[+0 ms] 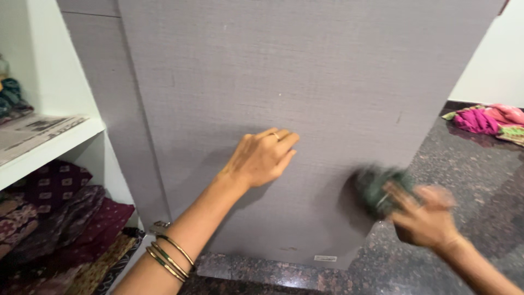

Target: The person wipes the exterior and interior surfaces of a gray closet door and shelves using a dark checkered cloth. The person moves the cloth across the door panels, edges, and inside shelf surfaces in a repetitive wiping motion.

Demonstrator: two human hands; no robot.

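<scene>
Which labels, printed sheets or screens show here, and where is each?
Sticker: low on the grey door, near its bottom edge; small white rectangle, print too small to tell.
Newspaper: lying flat on the white shelf at left; grey-white printed sheet.
No screens or packages in view.

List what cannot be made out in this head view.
- Right hand: motion-blurred; grip unclear.
- Dark green thing it holds: blurred, kind uncertain.
- Grey door: top cut off by the frame.
- Folded fabrics: partly cut off by the left edge.
- Left hand: fingertips hidden against the door.
</scene>
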